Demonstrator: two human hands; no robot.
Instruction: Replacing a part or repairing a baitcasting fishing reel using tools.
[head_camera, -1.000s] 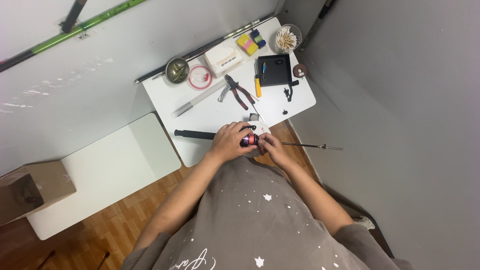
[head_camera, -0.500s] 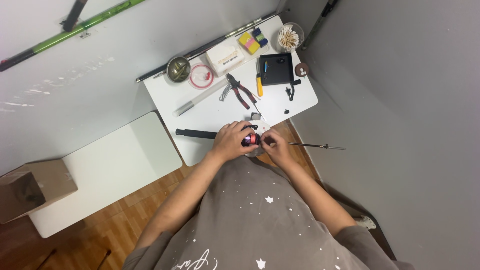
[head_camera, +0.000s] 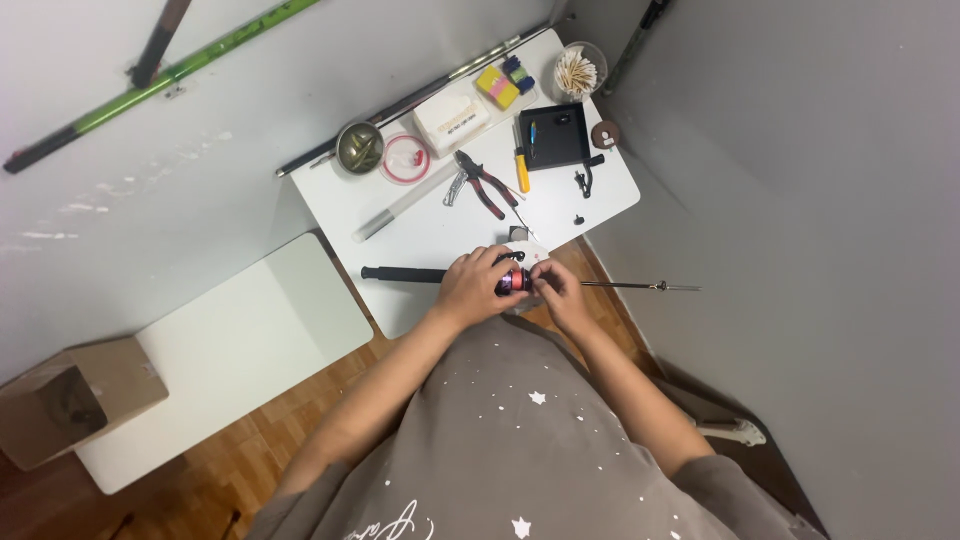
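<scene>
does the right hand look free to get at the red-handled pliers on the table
Probably not right away: the right hand is busy on the small reel, as is the left hand. The pliers lie uncovered farther up the table.

Packages on and beside our white table

We see a white rectangular box (head_camera: 452, 117) near the table's far edge, and a brown cardboard box (head_camera: 70, 398) on the floor far left.

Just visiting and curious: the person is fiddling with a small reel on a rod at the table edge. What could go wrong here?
The rod sticks out past the table edge, so a bump could swing it. The reel, between the left hand and right hand, might drop small parts onto the floor. The pliers lie nearby.
</scene>
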